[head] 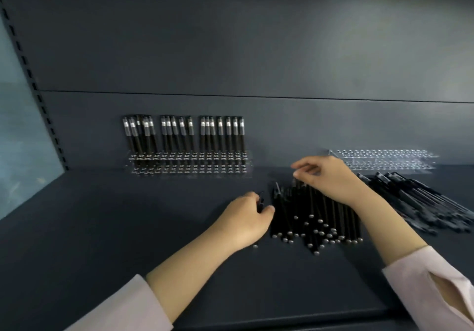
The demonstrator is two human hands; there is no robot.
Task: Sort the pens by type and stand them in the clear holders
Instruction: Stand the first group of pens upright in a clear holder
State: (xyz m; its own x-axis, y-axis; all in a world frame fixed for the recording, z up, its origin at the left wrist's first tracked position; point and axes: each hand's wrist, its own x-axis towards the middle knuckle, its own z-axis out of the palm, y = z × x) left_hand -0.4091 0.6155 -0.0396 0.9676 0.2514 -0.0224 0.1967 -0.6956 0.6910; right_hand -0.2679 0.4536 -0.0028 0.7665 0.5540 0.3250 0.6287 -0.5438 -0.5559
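Left hand point(246, 215) pinches one pen point(261, 202); right hand point(325, 176) curls over loose pile point(320, 217), hold unclear; part-filled holder point(189, 165) beyond left, empty holder point(384, 161) beyond right.

Black pens point(318, 217) heaped; holders point(188, 162) behind.

— What was the person wearing?
— Pale pink long sleeves; the right sleeve point(431, 284) had a slit at the cuff, the left sleeve point(123, 310) looked plain.
— And gloves?
— Left hand point(246, 220) and right hand point(325, 174) were bare.
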